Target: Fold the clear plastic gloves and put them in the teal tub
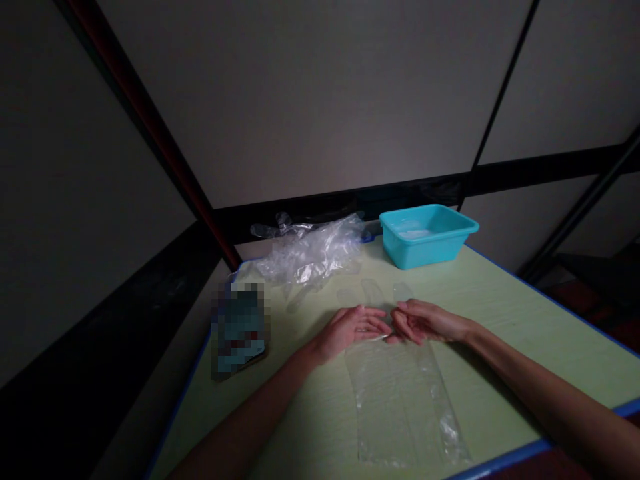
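A clear disposable plastic glove (395,400) lies spread on the table, its cuff toward me and its finger parts pointing away. My left hand (353,328) is over the glove's palm area, fingers slightly bent, gripping a raised fold of the film. Close beside it, my right hand (423,321) has its fingers curled in and pinches the same film. The fingertips of both hands nearly meet, and they partly hide the glove's middle. Beyond them lies a loose heap of similar clear plastic gloves (320,252).
A turquoise plastic basin (425,248) stands at the back right, with something whitish inside. A blurred-out, dark flat object (241,333) lies near the left edge. The pale green table (520,347) has a blue rim and stands against panelled walls.
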`<action>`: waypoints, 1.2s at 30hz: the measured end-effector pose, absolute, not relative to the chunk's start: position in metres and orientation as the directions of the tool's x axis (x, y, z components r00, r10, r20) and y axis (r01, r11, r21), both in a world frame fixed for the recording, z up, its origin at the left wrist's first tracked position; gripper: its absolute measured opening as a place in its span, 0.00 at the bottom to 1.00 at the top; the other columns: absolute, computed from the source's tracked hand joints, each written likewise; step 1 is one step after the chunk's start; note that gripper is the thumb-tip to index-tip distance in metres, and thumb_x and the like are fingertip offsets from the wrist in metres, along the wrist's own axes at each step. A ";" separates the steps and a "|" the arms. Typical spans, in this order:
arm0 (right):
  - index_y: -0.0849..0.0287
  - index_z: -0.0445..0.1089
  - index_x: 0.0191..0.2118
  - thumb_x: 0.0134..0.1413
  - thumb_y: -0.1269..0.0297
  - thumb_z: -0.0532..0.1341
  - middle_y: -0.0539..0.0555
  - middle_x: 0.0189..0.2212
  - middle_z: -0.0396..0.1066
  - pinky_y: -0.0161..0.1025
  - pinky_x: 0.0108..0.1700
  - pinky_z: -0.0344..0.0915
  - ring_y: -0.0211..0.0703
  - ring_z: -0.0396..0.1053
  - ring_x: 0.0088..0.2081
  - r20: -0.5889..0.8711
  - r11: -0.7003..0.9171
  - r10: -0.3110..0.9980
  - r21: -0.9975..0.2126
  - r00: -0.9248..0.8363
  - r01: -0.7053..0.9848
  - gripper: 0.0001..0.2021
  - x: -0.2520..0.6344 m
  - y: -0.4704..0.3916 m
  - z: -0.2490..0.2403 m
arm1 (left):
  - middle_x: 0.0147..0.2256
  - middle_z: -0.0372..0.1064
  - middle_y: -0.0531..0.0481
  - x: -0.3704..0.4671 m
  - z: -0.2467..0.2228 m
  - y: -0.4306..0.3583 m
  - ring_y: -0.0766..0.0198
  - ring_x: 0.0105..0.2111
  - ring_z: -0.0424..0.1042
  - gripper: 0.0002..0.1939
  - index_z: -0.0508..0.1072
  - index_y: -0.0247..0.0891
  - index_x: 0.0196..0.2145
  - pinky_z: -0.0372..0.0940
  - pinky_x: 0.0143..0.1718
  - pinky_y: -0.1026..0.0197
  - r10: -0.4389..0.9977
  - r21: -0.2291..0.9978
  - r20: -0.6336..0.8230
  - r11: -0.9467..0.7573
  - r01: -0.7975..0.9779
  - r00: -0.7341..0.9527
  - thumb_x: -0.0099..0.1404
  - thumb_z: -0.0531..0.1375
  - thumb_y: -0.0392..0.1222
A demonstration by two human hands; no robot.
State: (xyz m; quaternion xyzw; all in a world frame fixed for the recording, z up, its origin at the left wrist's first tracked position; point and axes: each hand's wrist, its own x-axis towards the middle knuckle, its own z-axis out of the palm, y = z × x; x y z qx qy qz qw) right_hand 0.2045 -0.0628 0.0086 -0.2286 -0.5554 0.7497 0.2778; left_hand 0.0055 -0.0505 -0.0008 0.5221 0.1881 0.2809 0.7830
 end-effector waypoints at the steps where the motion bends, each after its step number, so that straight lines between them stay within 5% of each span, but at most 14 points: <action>1: 0.61 0.63 0.17 0.56 0.51 0.50 0.45 0.11 0.58 0.48 0.47 0.58 0.32 0.54 0.16 -0.027 -0.246 0.674 -0.951 -0.738 -0.190 0.23 0.206 -0.061 0.009 | 0.36 0.71 0.41 0.005 0.001 -0.049 0.57 0.40 0.69 0.23 0.71 0.31 0.41 0.57 0.46 0.56 0.635 0.911 -0.010 0.325 -0.255 0.772 0.60 0.51 0.54; 8: 0.61 0.63 0.19 0.58 0.55 0.47 0.46 0.13 0.59 0.45 0.48 0.58 0.31 0.56 0.18 0.136 -0.226 0.793 -0.839 -0.594 -0.494 0.22 0.227 -0.050 0.020 | 0.35 0.72 0.35 -0.013 0.016 -0.030 0.56 0.40 0.69 0.31 0.72 0.25 0.34 0.52 0.50 0.54 0.830 0.756 -0.090 0.417 -0.505 0.551 0.67 0.36 0.48; 12: 0.62 0.65 0.20 0.58 0.56 0.47 0.47 0.13 0.61 0.45 0.48 0.58 0.32 0.57 0.19 0.103 -0.286 0.716 -0.859 -0.690 -0.425 0.22 0.220 -0.055 0.022 | 0.37 0.71 0.34 -0.015 0.021 -0.033 0.54 0.41 0.69 0.33 0.72 0.25 0.37 0.50 0.50 0.53 0.777 0.752 -0.046 0.441 -0.490 0.628 0.67 0.33 0.49; 19: 0.63 0.63 0.18 0.58 0.56 0.49 0.47 0.11 0.61 0.47 0.48 0.57 0.32 0.57 0.17 0.023 -0.261 0.649 -0.932 -0.761 -0.250 0.22 0.206 -0.062 0.006 | 0.37 0.71 0.36 0.000 0.000 -0.041 0.54 0.40 0.69 0.27 0.71 0.25 0.40 0.54 0.47 0.53 0.562 0.841 -0.065 0.475 -0.257 0.825 0.65 0.44 0.52; 29: 0.64 0.63 0.17 0.58 0.57 0.49 0.45 0.12 0.59 0.46 0.48 0.58 0.30 0.56 0.17 0.013 -0.195 0.665 -0.962 -0.746 -0.192 0.23 0.203 -0.063 0.003 | 0.37 0.71 0.35 0.001 -0.008 -0.041 0.55 0.39 0.70 0.24 0.72 0.26 0.39 0.55 0.46 0.54 0.624 0.855 -0.078 0.442 -0.270 0.777 0.66 0.45 0.49; 36: 0.61 0.63 0.17 0.55 0.55 0.52 0.45 0.12 0.59 0.45 0.49 0.57 0.32 0.56 0.18 0.134 -0.185 0.763 -0.892 -0.633 -0.412 0.20 0.214 -0.062 0.023 | 0.39 0.70 0.34 -0.007 0.012 -0.037 0.55 0.43 0.68 0.31 0.71 0.25 0.37 0.49 0.51 0.54 0.735 0.756 -0.050 0.470 -0.455 0.676 0.67 0.36 0.50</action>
